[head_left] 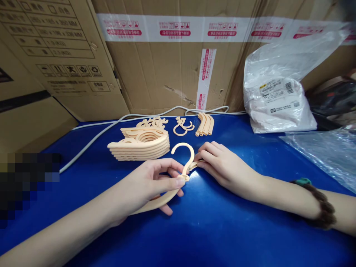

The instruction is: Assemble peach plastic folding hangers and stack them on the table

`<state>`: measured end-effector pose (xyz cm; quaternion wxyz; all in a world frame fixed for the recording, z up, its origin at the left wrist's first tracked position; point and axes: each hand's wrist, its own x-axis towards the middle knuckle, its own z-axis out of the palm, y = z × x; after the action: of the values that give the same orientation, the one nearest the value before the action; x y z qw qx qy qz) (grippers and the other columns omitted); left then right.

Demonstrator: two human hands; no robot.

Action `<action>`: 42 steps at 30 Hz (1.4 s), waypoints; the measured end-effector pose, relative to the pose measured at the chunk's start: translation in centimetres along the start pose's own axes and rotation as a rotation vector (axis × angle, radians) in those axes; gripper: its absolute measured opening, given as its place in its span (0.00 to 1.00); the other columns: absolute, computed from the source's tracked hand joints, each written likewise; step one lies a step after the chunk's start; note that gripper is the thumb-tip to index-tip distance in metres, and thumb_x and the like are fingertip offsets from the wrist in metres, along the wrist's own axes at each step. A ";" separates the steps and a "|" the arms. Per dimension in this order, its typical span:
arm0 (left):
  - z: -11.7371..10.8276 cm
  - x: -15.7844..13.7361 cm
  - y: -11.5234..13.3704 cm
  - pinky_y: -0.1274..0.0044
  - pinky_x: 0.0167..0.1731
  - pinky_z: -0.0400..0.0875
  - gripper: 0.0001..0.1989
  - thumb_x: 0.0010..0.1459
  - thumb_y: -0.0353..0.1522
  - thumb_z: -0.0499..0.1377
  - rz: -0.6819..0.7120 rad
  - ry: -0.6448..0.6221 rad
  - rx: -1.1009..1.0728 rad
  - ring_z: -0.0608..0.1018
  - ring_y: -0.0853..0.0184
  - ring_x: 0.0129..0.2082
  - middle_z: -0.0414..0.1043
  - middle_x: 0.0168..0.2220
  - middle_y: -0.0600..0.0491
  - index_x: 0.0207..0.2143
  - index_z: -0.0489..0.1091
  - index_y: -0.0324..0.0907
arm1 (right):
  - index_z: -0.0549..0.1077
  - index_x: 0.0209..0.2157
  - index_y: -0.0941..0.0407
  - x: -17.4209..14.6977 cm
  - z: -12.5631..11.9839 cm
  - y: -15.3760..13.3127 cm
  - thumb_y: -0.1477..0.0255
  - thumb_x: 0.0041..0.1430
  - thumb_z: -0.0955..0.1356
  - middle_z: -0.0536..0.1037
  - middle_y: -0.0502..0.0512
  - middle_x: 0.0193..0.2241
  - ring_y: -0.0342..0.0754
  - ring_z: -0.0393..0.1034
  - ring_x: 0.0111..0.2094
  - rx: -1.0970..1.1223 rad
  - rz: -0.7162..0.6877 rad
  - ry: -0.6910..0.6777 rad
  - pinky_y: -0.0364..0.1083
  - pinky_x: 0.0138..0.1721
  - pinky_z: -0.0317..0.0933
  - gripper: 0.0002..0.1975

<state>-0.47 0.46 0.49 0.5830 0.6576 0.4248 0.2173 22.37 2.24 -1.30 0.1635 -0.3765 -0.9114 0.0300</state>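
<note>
My left hand (pixel 158 180) grips a cream plastic clothes hanger (pixel 164 198), thumb and fingers closed around the base of its hook. The hook (pixel 190 152) stands upright above the thumb, and one curved arm runs down to the left under the hand. My right hand (pixel 215 161) is closed on a small cream hanger piece (pixel 194 165) just right of the hook. Most of that piece is hidden by the fingers, and I cannot tell whether it is joined to the hanger.
Behind my hands lie stacked hanger parts (pixel 141 148), a heap of small pieces (pixel 154 122), loose hooks (pixel 183 127) and curved arms (pixel 205 124) on the blue table (pixel 211 230). Cardboard boxes (pixel 155 74), a grey cable (pixel 94 146) and a white plastic bag (pixel 278 100) border them.
</note>
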 end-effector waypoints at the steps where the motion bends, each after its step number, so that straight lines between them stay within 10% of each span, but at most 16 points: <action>1: 0.0 0.0 -0.2 0.78 0.20 0.79 0.08 0.60 0.35 0.58 -0.010 0.005 -0.033 0.81 0.65 0.29 0.74 0.27 0.55 0.40 0.69 0.40 | 0.70 0.40 0.59 0.0 0.0 -0.1 0.72 0.70 0.56 0.71 0.60 0.38 0.50 0.62 0.38 0.002 -0.019 -0.007 0.50 0.40 0.57 0.13; 10: 0.0 0.2 0.4 0.80 0.23 0.79 0.10 0.51 0.34 0.66 -0.264 0.053 -0.347 0.77 0.69 0.27 0.75 0.26 0.53 0.34 0.71 0.39 | 0.65 0.35 0.58 -0.3 -0.1 -0.4 0.79 0.65 0.55 0.71 0.55 0.30 0.47 0.60 0.30 0.068 -0.128 -0.016 0.45 0.34 0.55 0.10; 24: 0.1 0.4 0.5 0.81 0.24 0.78 0.11 0.53 0.37 0.65 -0.258 0.091 -0.314 0.77 0.70 0.24 0.76 0.23 0.52 0.36 0.73 0.39 | 0.67 0.35 0.57 -0.7 -0.6 -0.7 0.59 0.71 0.52 0.73 0.51 0.26 0.41 0.65 0.23 0.200 -0.159 -0.036 0.40 0.25 0.53 0.22; 42: 0.0 0.4 0.4 0.82 0.21 0.77 0.11 0.57 0.38 0.62 -0.237 0.052 -0.315 0.75 0.71 0.22 0.74 0.23 0.53 0.36 0.71 0.38 | 0.63 0.32 0.55 -0.9 -0.5 -1.0 0.66 0.71 0.53 0.66 0.47 0.23 0.42 0.55 0.21 0.129 -0.204 -0.120 0.43 0.25 0.48 0.15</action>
<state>-0.14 0.78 0.81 0.6889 0.4978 0.4751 0.2279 22.44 0.90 -0.92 0.1345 -0.2683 -0.9492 0.0943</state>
